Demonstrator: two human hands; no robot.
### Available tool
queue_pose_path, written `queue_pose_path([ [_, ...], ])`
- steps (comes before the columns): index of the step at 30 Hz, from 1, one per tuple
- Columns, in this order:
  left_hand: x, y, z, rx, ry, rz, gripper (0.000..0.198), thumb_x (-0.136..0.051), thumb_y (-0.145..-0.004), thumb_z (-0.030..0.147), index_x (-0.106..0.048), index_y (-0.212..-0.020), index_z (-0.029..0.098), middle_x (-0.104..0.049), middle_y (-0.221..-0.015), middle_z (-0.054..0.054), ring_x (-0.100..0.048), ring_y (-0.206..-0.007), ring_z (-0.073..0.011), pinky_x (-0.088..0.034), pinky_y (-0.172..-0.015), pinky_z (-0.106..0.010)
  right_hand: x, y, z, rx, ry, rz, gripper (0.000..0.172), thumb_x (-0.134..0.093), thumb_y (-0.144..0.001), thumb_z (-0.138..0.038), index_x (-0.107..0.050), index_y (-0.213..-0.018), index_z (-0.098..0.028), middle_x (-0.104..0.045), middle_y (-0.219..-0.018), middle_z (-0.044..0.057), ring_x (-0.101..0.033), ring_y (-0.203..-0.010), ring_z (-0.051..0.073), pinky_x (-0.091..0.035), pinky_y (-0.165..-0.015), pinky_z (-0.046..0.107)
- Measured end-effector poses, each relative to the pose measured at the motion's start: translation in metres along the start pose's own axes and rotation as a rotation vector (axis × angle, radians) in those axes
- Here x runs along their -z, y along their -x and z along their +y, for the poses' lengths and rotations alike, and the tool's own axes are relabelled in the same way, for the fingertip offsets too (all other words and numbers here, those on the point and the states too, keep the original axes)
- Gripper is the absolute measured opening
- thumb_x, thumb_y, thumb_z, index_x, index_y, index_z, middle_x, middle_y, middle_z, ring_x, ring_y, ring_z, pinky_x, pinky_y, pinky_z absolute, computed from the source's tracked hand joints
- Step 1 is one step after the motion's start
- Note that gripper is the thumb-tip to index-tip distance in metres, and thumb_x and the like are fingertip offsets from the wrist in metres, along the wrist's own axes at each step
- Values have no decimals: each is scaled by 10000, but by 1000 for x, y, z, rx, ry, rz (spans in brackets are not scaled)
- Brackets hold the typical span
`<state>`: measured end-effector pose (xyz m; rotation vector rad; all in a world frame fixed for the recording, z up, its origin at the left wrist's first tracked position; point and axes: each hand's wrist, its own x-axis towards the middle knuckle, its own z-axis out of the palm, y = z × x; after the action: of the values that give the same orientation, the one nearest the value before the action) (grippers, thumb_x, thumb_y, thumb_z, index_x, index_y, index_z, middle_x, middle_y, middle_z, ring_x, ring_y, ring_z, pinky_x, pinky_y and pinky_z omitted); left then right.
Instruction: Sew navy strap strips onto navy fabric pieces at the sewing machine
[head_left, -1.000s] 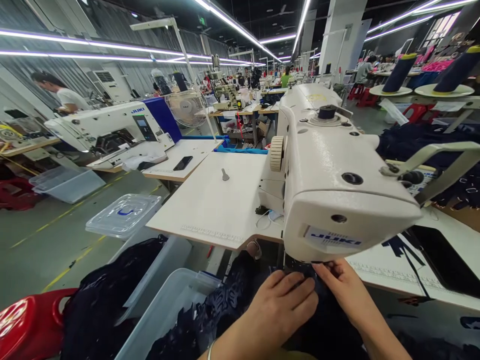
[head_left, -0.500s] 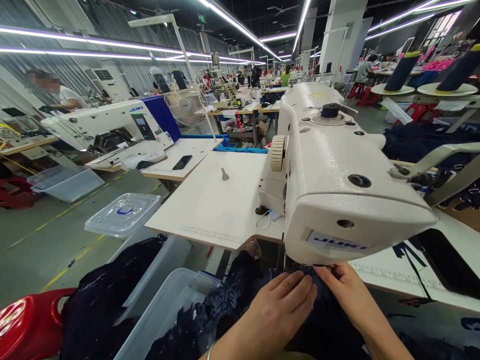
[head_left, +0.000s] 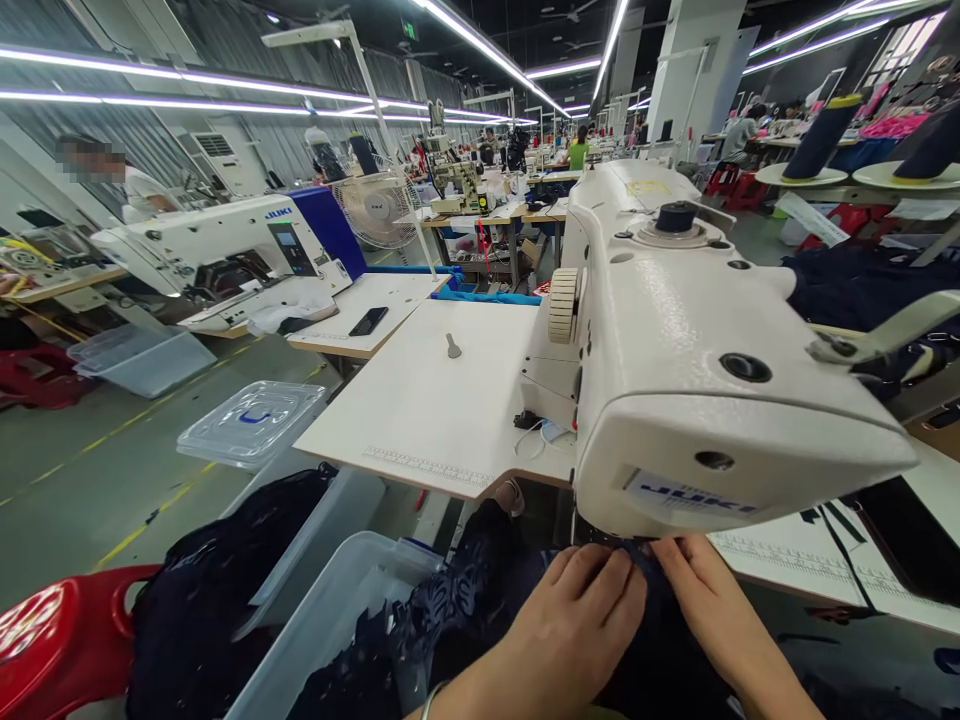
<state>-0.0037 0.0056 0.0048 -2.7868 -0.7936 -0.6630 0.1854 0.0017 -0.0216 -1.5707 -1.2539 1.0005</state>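
The white JUKI sewing machine (head_left: 697, 340) fills the right half of the view, and both hands are below the near end of its head. Curled fingers of my left hand (head_left: 574, 625) press on dark navy fabric (head_left: 656, 650) right at the underside of the machine. Close beside it, my right hand (head_left: 705, 590) pinches the same fabric, thumb and forefinger toward the machine. The needle area and most fingertips are hidden by the machine head. To the left, patterned navy lace (head_left: 450, 590) hangs down into a clear plastic bin (head_left: 322, 600).
A small grey key-shaped piece (head_left: 453, 346) lies on the white table (head_left: 412, 400). One phone (head_left: 369, 321) is on the far table, another (head_left: 911, 535) at right. A red stool (head_left: 67, 640), dark cloth (head_left: 217, 570) and a lidded clear box (head_left: 255, 420) stand left.
My view has turned slightly left, so the machine sits further right. My left fingers are more bent, and both hands remain at the fabric under the machine head.
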Motion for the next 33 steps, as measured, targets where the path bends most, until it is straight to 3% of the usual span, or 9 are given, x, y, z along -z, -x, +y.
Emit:
queue_pose_path([
  [6,-11,3,14,87,-204,145,254,-488,-955,204,-654,-1139,153,-611,-1188,-89,-563,-1040,-232,-437,-907,-383,0,-20,1,107,220,-10,362,-479,-850,-438,-729,-941,-193,-749,-985,105,-662,-997,303,-514,-872,398],
  [13,-18,2,23,89,-335,165,339,-418,-935,188,-646,-1169,98,-630,-1156,-137,-591,-1020,-259,-444,-893,-375,5,-46,4,372,323,15,180,-598,-811,-344,-760,-852,-276,-761,-931,47,-662,-1004,280,-525,-887,375],
  [21,-21,-3,28,125,-364,171,334,-505,-905,209,-642,-1175,68,-656,-1137,-151,-609,-1018,-286,-452,-892,-393,1,-54,2,407,265,108,259,-561,-962,-353,-608,-1178,-218,-604,-1238,80,-623,-1010,197,-537,-863,398],
  [33,-22,-6,31,122,-396,183,331,-463,-895,181,-651,-1139,58,-682,-1095,-163,-633,-979,-282,-445,-892,-398,-2,-34,-19,378,202,130,287,-576,-953,-341,-592,-1207,-207,-592,-1250,80,-619,-1028,213,-537,-867,412],
])
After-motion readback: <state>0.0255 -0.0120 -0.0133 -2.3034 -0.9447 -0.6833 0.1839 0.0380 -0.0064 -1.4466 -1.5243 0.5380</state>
